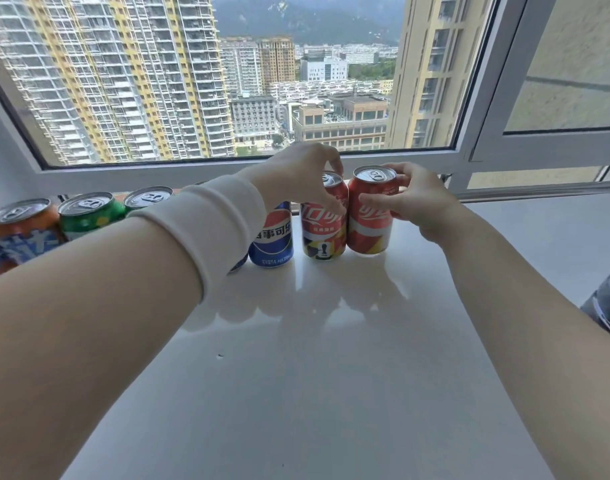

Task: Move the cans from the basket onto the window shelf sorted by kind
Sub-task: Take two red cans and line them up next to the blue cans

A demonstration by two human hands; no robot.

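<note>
Nearest to the camera, two bare forearms reach forward over the white window shelf point(331, 393), which is glossy and shows soft reflections of the cans. A small dark speck lies on the shelf in the near middle. The left forearm wears a white wristband point(210, 226) just before the wrist. At the right edge, a piece of dark patterned cloth point(608, 303) comes into view; I cannot tell what it is.

Farther on, a row of cans stands upright along the far side of the shelf, close to the window frame point(365, 161). From the left there is an orange and blue can point(19, 233), then a green can point(89, 216), then another can point(147, 197) of which mostly the silver top shows behind the left arm. Right of the wristband stands a blue cola can point(272, 237). Next come two red cola cans, touching each other side by side.

The left hand point(296, 174) comes from above and its fingers close around the top part of the left red can point(322, 230). The right hand point(414, 199) grips the right red can point(369, 216) from its right side, with the thumb in front and the fingers behind. Both cans stand on the shelf.

Beyond the glass are tall apartment towers, lower buildings and hazy mountains.
</note>
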